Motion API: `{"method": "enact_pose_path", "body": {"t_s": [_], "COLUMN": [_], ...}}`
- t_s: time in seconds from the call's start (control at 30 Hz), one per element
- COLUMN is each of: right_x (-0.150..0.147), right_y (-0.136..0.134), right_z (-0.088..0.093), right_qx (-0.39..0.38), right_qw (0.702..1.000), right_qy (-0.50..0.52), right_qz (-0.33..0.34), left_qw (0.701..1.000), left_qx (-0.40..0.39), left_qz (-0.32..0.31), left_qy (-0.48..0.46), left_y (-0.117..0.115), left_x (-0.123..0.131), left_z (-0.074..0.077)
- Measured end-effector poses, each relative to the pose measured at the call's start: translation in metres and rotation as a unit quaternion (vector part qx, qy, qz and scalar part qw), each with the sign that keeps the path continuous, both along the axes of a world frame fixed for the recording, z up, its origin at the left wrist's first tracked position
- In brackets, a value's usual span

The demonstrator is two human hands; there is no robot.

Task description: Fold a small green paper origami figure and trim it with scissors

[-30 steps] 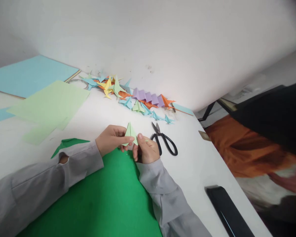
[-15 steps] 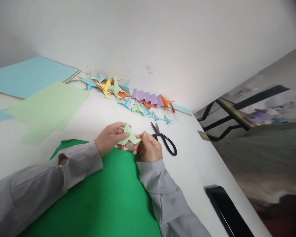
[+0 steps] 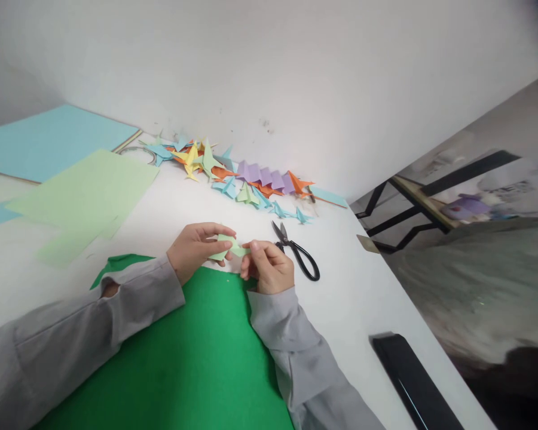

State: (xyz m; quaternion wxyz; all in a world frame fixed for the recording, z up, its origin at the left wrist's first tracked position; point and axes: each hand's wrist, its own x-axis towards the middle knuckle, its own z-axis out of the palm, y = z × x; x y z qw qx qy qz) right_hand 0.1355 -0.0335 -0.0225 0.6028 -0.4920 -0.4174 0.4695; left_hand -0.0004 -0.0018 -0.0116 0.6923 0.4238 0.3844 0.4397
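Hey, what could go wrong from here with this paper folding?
The small green paper is pinched between the left hand and right hand, so a hard tug might tear or crease it. The scissors lie with blades parted just beyond the right hand, which could get nicked reaching forward. A careless reach might also crush the piled paper figures.

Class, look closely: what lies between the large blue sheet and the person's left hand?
In the head view, light green paper lies between the large blue sheet and the left hand, with white tabletop nearer the hand.
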Motion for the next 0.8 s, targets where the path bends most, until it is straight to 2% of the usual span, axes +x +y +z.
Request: {"method": "enact_pose_path", "body": {"t_s": [0.27, 0.6, 0.8], "right_x": [-0.003, -0.003, -0.008], "right_y": [-0.005, -0.009, -0.010], "right_z": [-0.003, -0.005, -0.011], "right_qx": [0.030, 0.088, 0.063], "right_qw": [0.998, 0.984, 0.981], "right_qy": [-0.054, -0.141, -0.179], "right_qz": [0.022, 0.065, 0.042], "left_qw": [0.997, 0.993, 0.992], "left_qx": [-0.026, -0.045, -0.047], "left_qz": [0.056, 0.067, 0.062], "left_qy": [-0.044, -0.083, -0.094], "left_y": [0.001, 0.002, 0.003], "left_x": [0.001, -0.001, -0.002], "left_z": [0.001, 0.001, 0.001]}}
